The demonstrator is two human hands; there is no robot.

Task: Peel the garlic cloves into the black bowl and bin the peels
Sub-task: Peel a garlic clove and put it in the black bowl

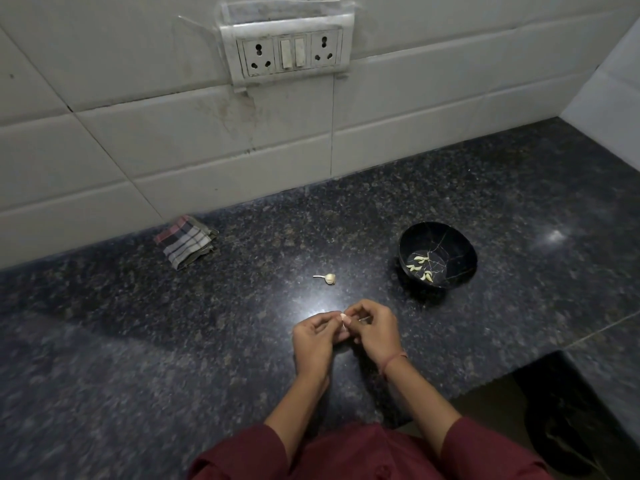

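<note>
Garlic clove (343, 317) pinched between both curled hands: left hand (316, 336), right hand (375, 329).

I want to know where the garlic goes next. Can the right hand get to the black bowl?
Probably yes. The black bowl sits open on the counter ahead and right of the right hand, with nothing between them, though that hand is pinching a garlic clove.

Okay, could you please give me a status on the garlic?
Left hand and right hand pinch one garlic clove. Peeled cloves in black bowl; garlic bulb piece lies beyond hands. Nothing blocks the bowl.
</note>
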